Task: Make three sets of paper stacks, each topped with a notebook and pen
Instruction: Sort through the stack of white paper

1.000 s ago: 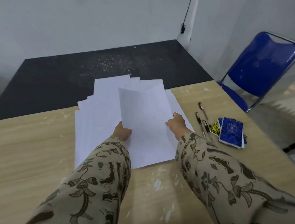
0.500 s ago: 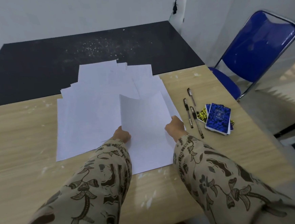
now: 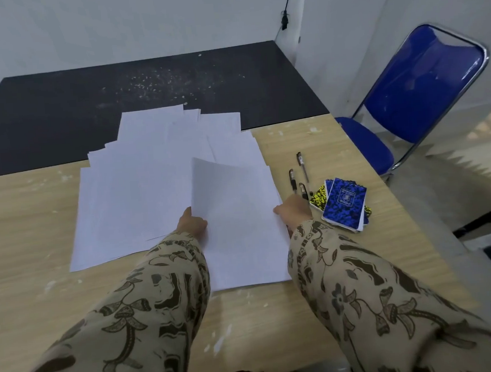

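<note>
On the desk (image 3: 36,225), sheets (image 3: 235,216) are gripped at both edges by the hands, left (image 3: 193,223) and right (image 3: 294,211); squaring into a first stack is judged next.

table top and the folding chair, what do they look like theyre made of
Table top: looks like pale wood-grain laminate or veneer with a matte finish; fine streaky grain shows, with white flecks like paint or chipped spots. Which of the two is unclear.
Folding chair: shiny bent metal tube frame, probably chromed steel, with a glossy blue padded seat and back, likely vinyl, going by the sheen.
</note>
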